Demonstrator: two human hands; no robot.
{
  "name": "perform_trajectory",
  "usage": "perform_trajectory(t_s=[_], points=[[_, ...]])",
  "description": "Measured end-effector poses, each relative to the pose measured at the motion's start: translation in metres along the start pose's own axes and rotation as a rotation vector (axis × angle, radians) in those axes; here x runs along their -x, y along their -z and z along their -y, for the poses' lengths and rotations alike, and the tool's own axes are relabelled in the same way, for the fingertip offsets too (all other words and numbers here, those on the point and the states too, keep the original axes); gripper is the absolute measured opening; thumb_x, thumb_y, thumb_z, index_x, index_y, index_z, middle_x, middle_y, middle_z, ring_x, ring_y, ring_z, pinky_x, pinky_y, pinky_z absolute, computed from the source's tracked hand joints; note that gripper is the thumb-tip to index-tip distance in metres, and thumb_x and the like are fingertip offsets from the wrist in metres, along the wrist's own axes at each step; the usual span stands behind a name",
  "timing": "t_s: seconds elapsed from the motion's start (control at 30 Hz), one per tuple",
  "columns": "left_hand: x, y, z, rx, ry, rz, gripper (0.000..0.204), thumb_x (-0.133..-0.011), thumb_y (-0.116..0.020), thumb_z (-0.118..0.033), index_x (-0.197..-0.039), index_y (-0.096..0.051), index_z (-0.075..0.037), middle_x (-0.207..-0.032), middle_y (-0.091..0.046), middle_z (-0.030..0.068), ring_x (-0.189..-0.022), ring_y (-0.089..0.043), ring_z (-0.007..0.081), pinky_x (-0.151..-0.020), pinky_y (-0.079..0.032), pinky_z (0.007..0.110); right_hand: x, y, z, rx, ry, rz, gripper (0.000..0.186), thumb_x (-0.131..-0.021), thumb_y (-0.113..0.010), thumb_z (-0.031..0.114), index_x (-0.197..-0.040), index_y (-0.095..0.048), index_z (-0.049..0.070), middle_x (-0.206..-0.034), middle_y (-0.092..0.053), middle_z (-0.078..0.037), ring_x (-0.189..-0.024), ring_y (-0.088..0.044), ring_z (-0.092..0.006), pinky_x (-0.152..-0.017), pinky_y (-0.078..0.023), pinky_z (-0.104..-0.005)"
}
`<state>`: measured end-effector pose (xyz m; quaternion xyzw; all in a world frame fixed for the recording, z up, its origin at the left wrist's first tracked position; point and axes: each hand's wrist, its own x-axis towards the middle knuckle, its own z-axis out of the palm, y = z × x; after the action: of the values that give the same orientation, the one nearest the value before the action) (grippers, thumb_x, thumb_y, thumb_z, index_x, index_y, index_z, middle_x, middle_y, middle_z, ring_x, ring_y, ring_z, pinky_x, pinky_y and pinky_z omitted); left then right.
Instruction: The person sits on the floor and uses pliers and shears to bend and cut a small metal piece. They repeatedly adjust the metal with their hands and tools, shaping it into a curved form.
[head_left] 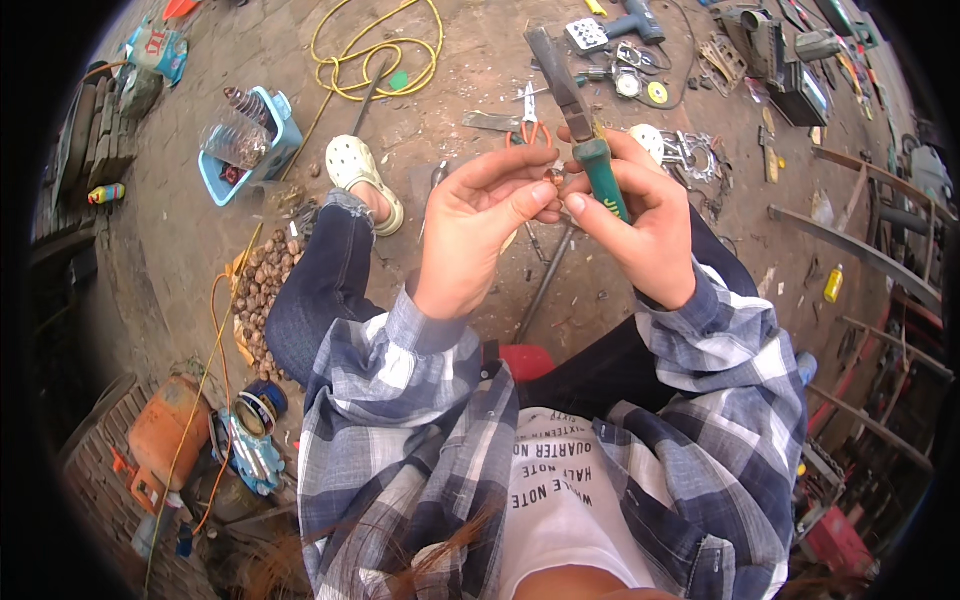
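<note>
My left hand [487, 215] is closed, its thumb and fingers pinching a small brown piece [553, 176] that looks like part of a walnut. My right hand [645, 215] is wrapped around the green handle of a steel-headed hand tool [598, 172], whose dark metal head points up and away. The fingertips of my right hand come close to the small piece, and whether they touch it I cannot tell. Both hands are raised in front of me, between my knees. Beside my left leg lies a heap of whole walnuts [265, 290].
Beyond my left foot stands a blue basket [222, 187] with plastic bottles. Orange-handled pliers [530, 125] and a coiled yellow hose [430, 50] lie ahead. An orange tank [170, 430] is at the near left. Metal frames [870, 245] and a yellow bottle [833, 284] are at right.
</note>
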<state>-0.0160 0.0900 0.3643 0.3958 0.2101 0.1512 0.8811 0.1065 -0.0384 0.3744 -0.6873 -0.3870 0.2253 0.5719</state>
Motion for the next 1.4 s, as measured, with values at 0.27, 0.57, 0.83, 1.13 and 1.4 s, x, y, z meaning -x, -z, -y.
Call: perform_trajectory(t_s=[0.27,0.57,0.83,1.13,1.4], points=[[-0.001,0.009,-0.013,0.091,-0.151,-0.151,0.018,-0.087,-0.062,-0.001,-0.105,-0.059,0.003,-0.096,-0.065,0.0109,-0.086,-0.065,0.0168,-0.078,-0.054,0.028,0.001,0.011,0.008,-0.201,-0.234,0.274,0.016,-0.078,-0.064,0.008,-0.083,-0.062,-0.008,-0.124,-0.055,-0.017,-0.112,-0.052,-0.0214,-0.093,-0.039,-0.0319],[-0.001,0.007,-0.011,-0.022,-0.384,-0.284,0.023,-0.085,-0.061,0.006,-0.107,-0.059,0.002,-0.100,-0.064,0.0098,-0.091,-0.064,0.0169,-0.083,-0.052,0.029,0.007,0.005,0.009,0.075,-0.050,0.314,0.017,-0.073,-0.068,0.008,-0.079,-0.061,-0.006,-0.121,-0.054,-0.020,-0.110,-0.055,-0.0281,-0.092,-0.041,-0.0358],[-0.003,0.008,-0.009,-0.065,-0.466,-0.344,0.023,-0.082,-0.063,0.008,-0.104,-0.059,0.001,-0.098,-0.065,0.0084,-0.091,-0.063,0.0145,-0.082,-0.051,0.026,0.005,0.003,0.009,0.155,0.029,0.312,0.017,-0.071,-0.069,0.007,-0.080,-0.061,-0.006,-0.116,-0.056,-0.021,-0.104,-0.057,-0.0308,-0.088,-0.044,-0.0353],[-0.002,0.008,-0.009,-0.110,-0.477,-0.355,0.024,-0.082,-0.065,0.008,-0.103,-0.059,0.001,-0.096,-0.064,0.0068,-0.088,-0.062,0.0126,-0.079,-0.050,0.023,0.005,0.003,0.007,0.175,0.045,0.331,0.018,-0.070,-0.069,0.007,-0.080,-0.062,-0.006,-0.113,-0.057,-0.021,-0.100,-0.058,-0.0307,-0.084,-0.045,-0.0353],[-0.002,0.011,-0.008,-0.114,-0.463,-0.345,0.023,-0.082,-0.064,0.008,-0.103,-0.059,0.001,-0.098,-0.063,0.0071,-0.089,-0.061,0.0131,-0.080,-0.050,0.024,0.006,0.005,0.011,0.128,-0.055,0.394,0.018,-0.073,-0.068,0.008,-0.083,-0.063,-0.006,-0.116,-0.057,-0.020,-0.100,-0.059,-0.0271,-0.084,-0.045,-0.0335]])
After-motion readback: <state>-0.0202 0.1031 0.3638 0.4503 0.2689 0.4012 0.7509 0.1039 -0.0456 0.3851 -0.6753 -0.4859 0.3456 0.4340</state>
